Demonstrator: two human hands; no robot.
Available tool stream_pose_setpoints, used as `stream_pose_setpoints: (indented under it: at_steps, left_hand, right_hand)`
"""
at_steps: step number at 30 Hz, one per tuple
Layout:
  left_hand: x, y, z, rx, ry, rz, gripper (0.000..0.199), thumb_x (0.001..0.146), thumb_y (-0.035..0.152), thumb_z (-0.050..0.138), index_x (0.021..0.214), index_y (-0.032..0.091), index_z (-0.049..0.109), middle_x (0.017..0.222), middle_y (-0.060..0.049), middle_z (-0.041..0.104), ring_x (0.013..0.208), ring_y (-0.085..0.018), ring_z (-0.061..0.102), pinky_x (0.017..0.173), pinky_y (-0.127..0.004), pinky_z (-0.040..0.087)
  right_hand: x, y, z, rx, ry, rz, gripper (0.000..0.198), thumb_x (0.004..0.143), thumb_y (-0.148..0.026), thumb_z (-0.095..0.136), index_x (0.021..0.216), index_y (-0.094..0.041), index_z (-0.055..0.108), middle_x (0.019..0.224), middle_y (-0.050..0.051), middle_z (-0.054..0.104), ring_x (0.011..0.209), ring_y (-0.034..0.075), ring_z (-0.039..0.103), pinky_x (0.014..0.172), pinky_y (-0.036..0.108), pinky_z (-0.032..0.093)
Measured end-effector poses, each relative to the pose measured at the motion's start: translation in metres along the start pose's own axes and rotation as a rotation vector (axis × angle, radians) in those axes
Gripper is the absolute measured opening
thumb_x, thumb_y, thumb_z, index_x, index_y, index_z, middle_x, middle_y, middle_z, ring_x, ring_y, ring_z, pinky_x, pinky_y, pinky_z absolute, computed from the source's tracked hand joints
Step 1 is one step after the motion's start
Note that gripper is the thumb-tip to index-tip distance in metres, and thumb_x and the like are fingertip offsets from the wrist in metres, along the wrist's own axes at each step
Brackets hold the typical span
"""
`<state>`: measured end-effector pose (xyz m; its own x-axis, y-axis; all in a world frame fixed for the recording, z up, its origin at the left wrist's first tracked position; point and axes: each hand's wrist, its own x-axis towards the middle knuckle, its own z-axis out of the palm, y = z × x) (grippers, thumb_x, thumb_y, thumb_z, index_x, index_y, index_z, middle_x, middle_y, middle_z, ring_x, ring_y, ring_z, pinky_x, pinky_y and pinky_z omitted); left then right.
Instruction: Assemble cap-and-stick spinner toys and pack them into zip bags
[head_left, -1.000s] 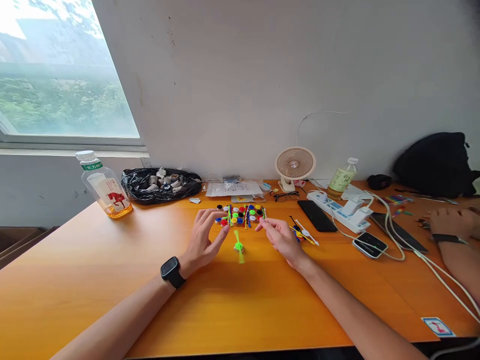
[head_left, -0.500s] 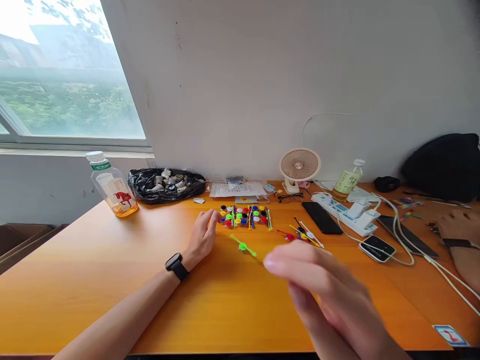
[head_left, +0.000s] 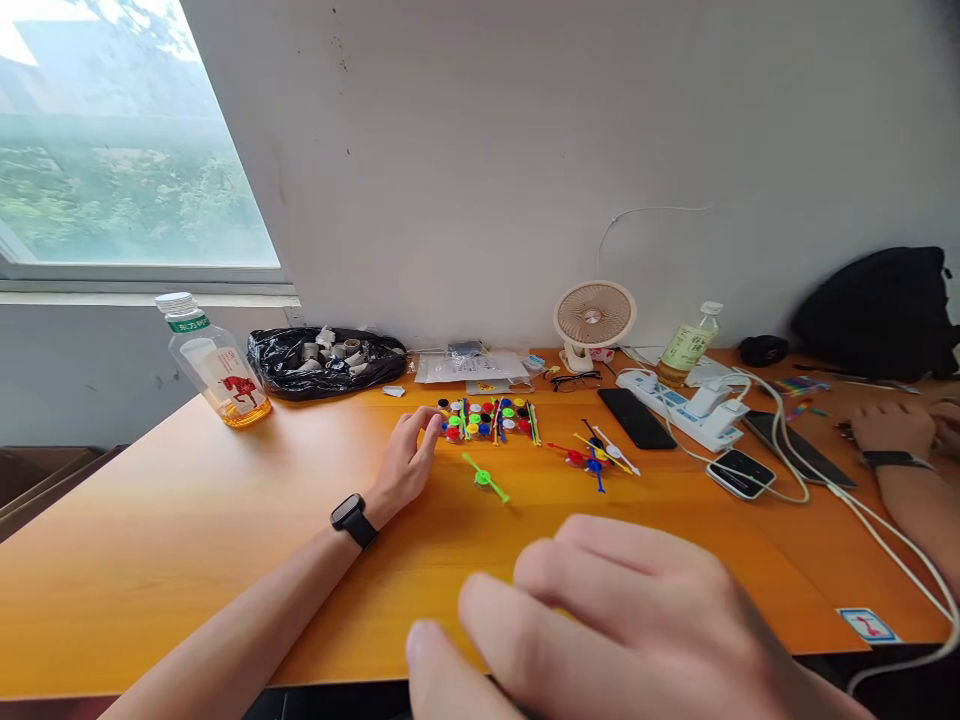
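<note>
My left hand lies on the wooden table, fingers loosely stretched out and open. Its fingertips are beside several small round pieces in mixed colours, which sit in rows with thin coloured sticks between them. To the right of this hand is a green disc with a green stick across it, touched by neither hand. My right hand is large and close to the camera, above the table's front edge. Its fingers are bent but apart, with nothing seen in them; parts of the fingers are hidden.
Red, blue, yellow and white stick pieces lie right of centre. Behind them are a phone, a power strip with cables and a small fan. Bottles and a black bag stand leftward. Another person's hands are far right.
My right hand has moved nearer and down-left, away from the green piece. The coloured stick pieces behind it are now uncovered. The view has shifted slightly; my left hand stays in place.
</note>
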<state>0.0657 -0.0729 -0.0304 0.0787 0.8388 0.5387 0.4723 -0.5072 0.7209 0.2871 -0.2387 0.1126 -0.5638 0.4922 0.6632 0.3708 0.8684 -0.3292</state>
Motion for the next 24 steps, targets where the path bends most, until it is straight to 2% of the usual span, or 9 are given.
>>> stream_pose_setpoints:
  at_steps: [3, 6, 9, 11, 13, 16, 21, 24]
  left_hand:
    - [-0.001, 0.000, 0.000, -0.003, -0.008, -0.001, 0.030, 0.110, 0.044, 0.042, 0.104, 0.024, 0.063, 0.101, -0.005, 0.070, 0.096, -0.025, 0.062, 0.087, -0.038, 0.047]
    - [-0.001, 0.001, 0.002, 0.014, -0.016, 0.022, 0.030, 0.110, 0.044, 0.043, 0.101, 0.024, 0.063, 0.101, -0.006, 0.070, 0.095, -0.024, 0.062, 0.087, -0.038, 0.048]
    - [0.001, 0.003, 0.003, 0.053, -0.015, 0.052, 0.026, 0.108, 0.041, 0.046, 0.100, 0.023, 0.064, 0.102, -0.006, 0.070, 0.096, -0.024, 0.062, 0.086, -0.038, 0.048]
    - [0.003, 0.002, 0.002, 0.080, -0.003, 0.064, 0.023, 0.107, 0.038, 0.049, 0.101, 0.023, 0.064, 0.104, -0.007, 0.069, 0.099, -0.024, 0.062, 0.086, -0.038, 0.049]
    - [0.005, -0.001, -0.001, 0.115, 0.009, 0.064, 0.018, 0.106, 0.036, 0.051, 0.103, 0.023, 0.064, 0.108, -0.007, 0.068, 0.104, -0.025, 0.062, 0.089, -0.039, 0.050]
    - [0.008, -0.014, -0.006, 0.195, 0.008, 0.044, 0.017, 0.103, 0.035, 0.055, 0.112, 0.023, 0.064, 0.118, -0.009, 0.066, 0.113, -0.027, 0.060, 0.095, -0.043, 0.051]
    - [0.021, -0.049, -0.015, 0.372, -0.057, -0.020, 0.037, 0.099, 0.036, 0.055, 0.132, 0.020, 0.059, 0.141, -0.016, 0.056, 0.131, -0.032, 0.053, 0.109, -0.051, 0.048]
    - [0.046, -0.063, -0.021, 0.530, -0.111, -0.059, 0.038, 0.097, 0.034, 0.056, 0.129, 0.016, 0.064, 0.152, -0.021, 0.048, 0.140, -0.039, 0.046, 0.112, -0.056, 0.044]
  right_hand:
    - [0.035, 0.031, -0.016, -0.090, -0.137, 0.062, 0.025, 0.102, -0.037, 0.053, 0.112, -0.036, 0.076, 0.086, 0.003, 0.075, 0.081, 0.024, 0.070, 0.075, 0.038, 0.058]
    - [0.048, 0.100, -0.032, -0.249, -0.013, 0.184, 0.030, 0.104, -0.034, 0.047, 0.108, -0.027, 0.076, 0.099, 0.006, 0.077, 0.089, 0.025, 0.070, 0.083, 0.036, 0.053]
    - [0.031, 0.182, -0.040, -0.402, 0.068, 0.385, 0.029, 0.101, -0.034, 0.049, 0.103, -0.021, 0.076, 0.087, 0.008, 0.076, 0.075, 0.023, 0.066, 0.071, 0.033, 0.046]
    - [0.011, 0.226, -0.042, -0.494, 0.044, 0.498, 0.029, 0.098, -0.033, 0.051, 0.097, -0.020, 0.076, 0.080, 0.008, 0.076, 0.069, 0.022, 0.064, 0.066, 0.032, 0.041]
    - [-0.008, 0.256, -0.043, -0.536, -0.019, 0.594, 0.027, 0.096, -0.032, 0.051, 0.094, -0.021, 0.076, 0.081, 0.007, 0.076, 0.069, 0.022, 0.063, 0.063, 0.032, 0.037]
    - [-0.025, 0.276, -0.045, -0.567, -0.100, 0.649, 0.027, 0.095, -0.033, 0.051, 0.093, -0.022, 0.076, 0.082, 0.007, 0.077, 0.070, 0.022, 0.064, 0.062, 0.031, 0.035]
    - [-0.027, 0.278, -0.048, -0.520, -0.162, 0.660, 0.025, 0.095, -0.034, 0.053, 0.093, -0.022, 0.074, 0.085, 0.007, 0.077, 0.073, 0.021, 0.065, 0.062, 0.030, 0.037]
    - [-0.025, 0.276, -0.046, -0.480, -0.158, 0.666, 0.025, 0.095, -0.034, 0.053, 0.094, -0.021, 0.075, 0.085, 0.008, 0.077, 0.072, 0.021, 0.065, 0.063, 0.030, 0.039]
